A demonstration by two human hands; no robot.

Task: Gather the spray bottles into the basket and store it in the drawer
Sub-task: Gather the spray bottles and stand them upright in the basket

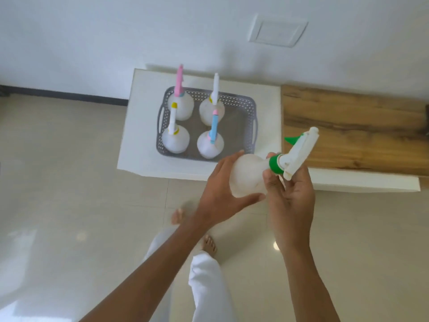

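While both hands work above the pale tiled floor (pixel 69 182), the white cabinet top (pixel 267 108) stands against the wall with a wooden surface (pixel 348 126) joined to its right side. On the white top, nearer its left edge, sits the grey perforated basket (pixel 249 108), its long sides running along the front and back edges. Four translucent white spray bottles stand upright in the basket's left and middle part: the pink-headed bottle (pixel 180 83) at the back left corner, the white-headed bottle (pixel 216 89) to its right along the back, the yellow-tipped bottle (pixel 173 122) at the front left corner, and the blue-headed bottle (pixel 214 126) beside it at the front. The basket's right portion is bare mesh. In front of the cabinet's front edge, out in the air and tilted with its head up and to the right, is the green-collared bottle (pixel 248 175). The left hand (pixel 220 189) is wrapped around its body from below and the left. The right hand (pixel 292 194) is closed on its neck, fingers by the green collar.
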